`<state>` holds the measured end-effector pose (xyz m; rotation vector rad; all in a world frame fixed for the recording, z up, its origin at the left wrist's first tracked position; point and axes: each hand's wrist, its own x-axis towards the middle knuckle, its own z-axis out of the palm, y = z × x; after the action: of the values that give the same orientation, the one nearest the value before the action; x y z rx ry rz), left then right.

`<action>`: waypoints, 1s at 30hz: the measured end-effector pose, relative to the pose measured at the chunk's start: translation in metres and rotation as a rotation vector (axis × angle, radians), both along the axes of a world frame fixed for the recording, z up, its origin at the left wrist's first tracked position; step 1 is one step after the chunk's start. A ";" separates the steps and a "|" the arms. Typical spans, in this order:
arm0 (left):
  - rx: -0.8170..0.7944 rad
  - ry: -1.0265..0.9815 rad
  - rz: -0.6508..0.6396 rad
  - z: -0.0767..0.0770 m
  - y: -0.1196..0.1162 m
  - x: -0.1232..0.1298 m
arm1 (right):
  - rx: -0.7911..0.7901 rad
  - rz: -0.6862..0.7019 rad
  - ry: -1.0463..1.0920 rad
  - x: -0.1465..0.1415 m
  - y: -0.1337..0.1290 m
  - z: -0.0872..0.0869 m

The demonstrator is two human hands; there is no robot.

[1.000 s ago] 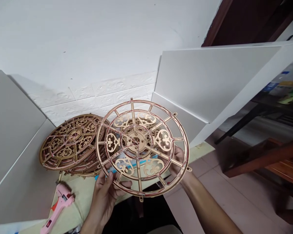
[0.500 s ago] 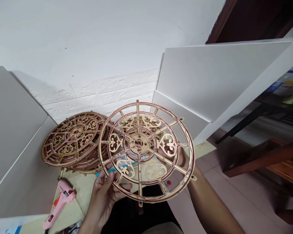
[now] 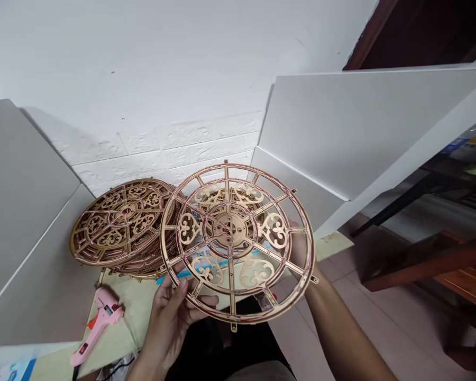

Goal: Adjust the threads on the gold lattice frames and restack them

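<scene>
You keep the gold cut-out wheel (image 3: 229,228) raised with little change, your left hand (image 3: 166,317) grasping its lower rim, your right hand (image 3: 300,248) behind its right side with the grip hidden, and the stack of matching wheels (image 3: 122,222) beyond your left hand.

White brick-textured wall (image 3: 162,153) above pale floor tiles (image 3: 365,328)

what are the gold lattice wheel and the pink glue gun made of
The openwork wheel looks like thin laser-cut board or wood with a metallic gold coating: flat, crisp cut edges and a soft sheen, though thin metal can't be ruled out. The glue gun looks like moulded pink plastic, with smooth, glossy curved surfaces.
</scene>
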<state>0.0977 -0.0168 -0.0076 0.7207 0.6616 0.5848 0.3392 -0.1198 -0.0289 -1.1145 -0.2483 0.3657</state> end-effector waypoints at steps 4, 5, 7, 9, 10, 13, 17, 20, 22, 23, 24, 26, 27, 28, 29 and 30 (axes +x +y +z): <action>0.014 -0.036 0.040 -0.001 0.001 0.000 | 0.043 -0.126 -0.022 0.006 -0.012 0.011; 0.018 -0.044 0.053 -0.001 0.001 0.000 | 0.054 -0.163 -0.037 0.005 -0.015 0.014; 0.027 -0.050 0.074 0.000 0.001 0.001 | 0.078 -0.220 -0.104 0.001 -0.020 0.020; 0.037 -0.055 0.081 0.001 0.000 0.002 | 0.091 -0.283 -0.250 -0.004 -0.024 0.024; 0.042 -0.057 0.083 0.002 -0.001 0.002 | 0.075 -0.333 -0.367 -0.008 -0.026 0.026; 0.044 -0.059 0.099 0.004 -0.003 0.003 | -0.073 -0.449 -0.738 -0.022 -0.032 0.032; 0.047 -0.058 0.125 0.005 -0.005 0.003 | -0.279 -0.330 -1.170 -0.047 -0.034 0.043; 0.054 -0.048 0.130 0.005 -0.005 0.002 | -0.301 -0.166 -1.367 -0.064 -0.030 0.048; 0.059 -0.043 0.124 0.005 -0.006 0.001 | -0.298 -0.080 -1.426 -0.070 -0.026 0.050; 0.059 -0.043 0.123 0.006 -0.006 0.000 | -0.305 -0.038 -1.458 -0.071 -0.024 0.051; 0.057 -0.045 0.125 0.006 -0.006 0.000 | -0.319 0.005 -1.494 -0.071 -0.022 0.052; 0.053 -0.042 0.134 0.008 -0.008 0.000 | -0.371 0.091 -1.561 -0.070 -0.019 0.054; 0.051 -0.039 0.139 0.009 -0.009 0.000 | -0.407 0.128 -1.587 -0.069 -0.018 0.056; 0.053 -0.036 0.141 0.010 -0.010 0.000 | -0.452 0.165 -1.608 -0.068 -0.016 0.058; 0.057 -0.032 0.143 0.010 -0.010 0.000 | -0.502 0.200 -1.624 -0.067 -0.015 0.060; 0.064 -0.026 0.148 0.011 -0.011 0.000 | -0.555 0.232 -1.631 -0.066 -0.014 0.061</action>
<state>0.0978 -0.0275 0.0030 0.7261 0.6781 0.7532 0.2728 -0.1338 0.0325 -1.7258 -1.7982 -0.4035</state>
